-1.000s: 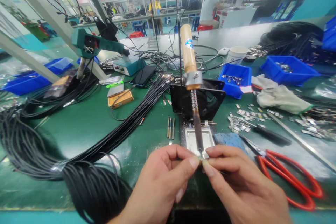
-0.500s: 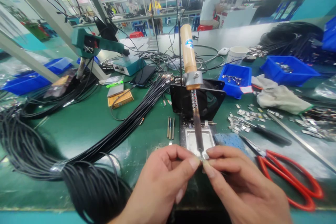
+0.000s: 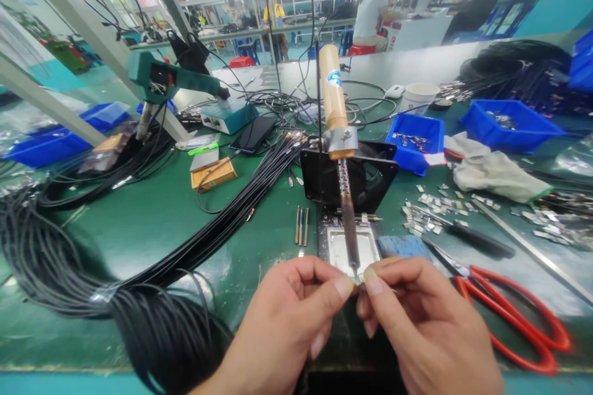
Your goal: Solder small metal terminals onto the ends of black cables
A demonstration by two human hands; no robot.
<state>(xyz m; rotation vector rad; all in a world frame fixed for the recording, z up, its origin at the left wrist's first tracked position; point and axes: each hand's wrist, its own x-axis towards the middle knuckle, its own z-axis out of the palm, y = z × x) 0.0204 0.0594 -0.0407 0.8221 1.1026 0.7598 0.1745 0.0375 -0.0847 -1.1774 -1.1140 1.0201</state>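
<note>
A soldering iron (image 3: 334,102) with a tan handle is clamped upright, its tip pointing down between my hands. My left hand (image 3: 291,315) pinches thumb and forefinger together just left of the tip, and what they hold is hidden. On the other side, my right hand (image 3: 421,315) is closed in a pinch close to the tip. A tiny silvery bit shows between the fingertips, too small to name. Behind the fingers sits a shallow metal tray (image 3: 330,248), with a blue sponge (image 3: 402,245) beside it.
Red-handled scissors (image 3: 519,315) lie right of my right hand, near a black-handled tool (image 3: 482,241) and loose metal connectors (image 3: 424,213). A black fan (image 3: 319,176) stands behind the iron. Bundled black cables (image 3: 185,253) cover the left. Blue bins (image 3: 509,136) stand at the back right.
My right thumb has moved up and over the small metal piece that showed at my right fingertips, and the right fingers have curled under. My left hand has barely moved.
</note>
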